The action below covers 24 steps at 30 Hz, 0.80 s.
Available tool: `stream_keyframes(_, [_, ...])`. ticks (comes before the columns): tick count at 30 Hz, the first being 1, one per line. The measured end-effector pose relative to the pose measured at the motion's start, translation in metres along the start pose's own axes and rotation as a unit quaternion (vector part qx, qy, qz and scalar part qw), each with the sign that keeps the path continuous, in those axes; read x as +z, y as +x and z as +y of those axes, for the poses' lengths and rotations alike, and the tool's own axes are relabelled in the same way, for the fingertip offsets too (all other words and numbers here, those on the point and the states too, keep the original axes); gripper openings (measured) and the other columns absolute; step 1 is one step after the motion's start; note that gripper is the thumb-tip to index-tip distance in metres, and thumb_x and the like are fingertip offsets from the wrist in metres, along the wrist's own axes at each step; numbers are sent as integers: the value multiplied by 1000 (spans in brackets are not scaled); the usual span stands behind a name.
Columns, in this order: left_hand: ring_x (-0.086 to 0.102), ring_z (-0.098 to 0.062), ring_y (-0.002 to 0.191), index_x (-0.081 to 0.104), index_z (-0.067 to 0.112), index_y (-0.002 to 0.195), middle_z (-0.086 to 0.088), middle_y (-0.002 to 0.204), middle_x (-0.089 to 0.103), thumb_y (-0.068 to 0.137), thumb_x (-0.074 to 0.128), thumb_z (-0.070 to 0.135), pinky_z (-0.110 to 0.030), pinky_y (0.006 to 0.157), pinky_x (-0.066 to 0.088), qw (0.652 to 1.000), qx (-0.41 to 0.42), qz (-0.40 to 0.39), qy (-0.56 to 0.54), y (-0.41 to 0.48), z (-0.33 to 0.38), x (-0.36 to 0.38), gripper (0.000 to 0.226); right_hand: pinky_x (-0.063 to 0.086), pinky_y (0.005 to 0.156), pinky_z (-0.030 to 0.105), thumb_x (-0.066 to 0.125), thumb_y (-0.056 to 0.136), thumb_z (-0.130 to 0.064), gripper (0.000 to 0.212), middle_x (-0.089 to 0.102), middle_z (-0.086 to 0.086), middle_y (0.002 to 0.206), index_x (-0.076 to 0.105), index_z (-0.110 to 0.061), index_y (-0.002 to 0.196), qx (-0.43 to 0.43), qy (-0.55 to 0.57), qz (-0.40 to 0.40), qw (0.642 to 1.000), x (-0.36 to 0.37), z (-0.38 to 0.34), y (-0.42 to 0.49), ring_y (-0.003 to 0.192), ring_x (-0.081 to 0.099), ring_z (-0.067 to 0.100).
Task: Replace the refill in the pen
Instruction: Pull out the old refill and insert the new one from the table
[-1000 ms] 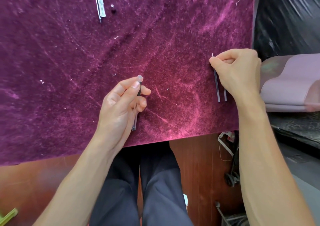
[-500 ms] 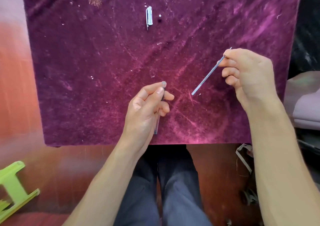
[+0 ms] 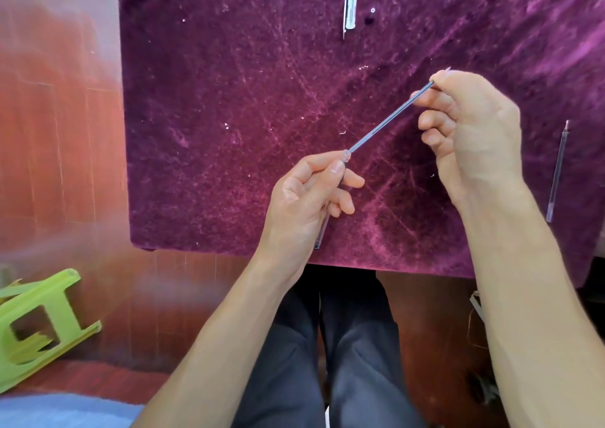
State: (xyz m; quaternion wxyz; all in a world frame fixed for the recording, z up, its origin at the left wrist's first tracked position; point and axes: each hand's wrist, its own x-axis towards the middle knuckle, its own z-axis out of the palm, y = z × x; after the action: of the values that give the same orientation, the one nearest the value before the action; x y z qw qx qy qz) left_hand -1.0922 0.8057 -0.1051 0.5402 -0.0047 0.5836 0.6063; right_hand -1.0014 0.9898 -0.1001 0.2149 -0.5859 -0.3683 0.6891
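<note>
Clear pen barrel (image 3: 322, 231) pinched upright-ish in left hand (image 3: 306, 205), open mouth just past thumb. New refill (image 3: 389, 119) pinched in right hand (image 3: 471, 133), lower end touching that mouth. Keep both in line; slide in gently, no bending.

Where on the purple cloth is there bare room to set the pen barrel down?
The widest free patch is the left half of the purple cloth, between its left edge and the left hand. It is crowded in the middle, where both hands meet at the refill, at the top by the pen cap, and at the right edge, where the spare refill lies beyond the right hand.
</note>
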Motion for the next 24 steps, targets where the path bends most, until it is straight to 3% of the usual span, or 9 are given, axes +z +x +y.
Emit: stream_keyframes(24, [62,-12,65,71,15,114,-3,92,76,103,58,20,-23,65,48,999,2,-17,52,2,0,-7,17,39,49,17,68,100,-15,18,77,-1,73,70,-20,83,-22,-25,-11,999,5,-5,-5,53,58,7])
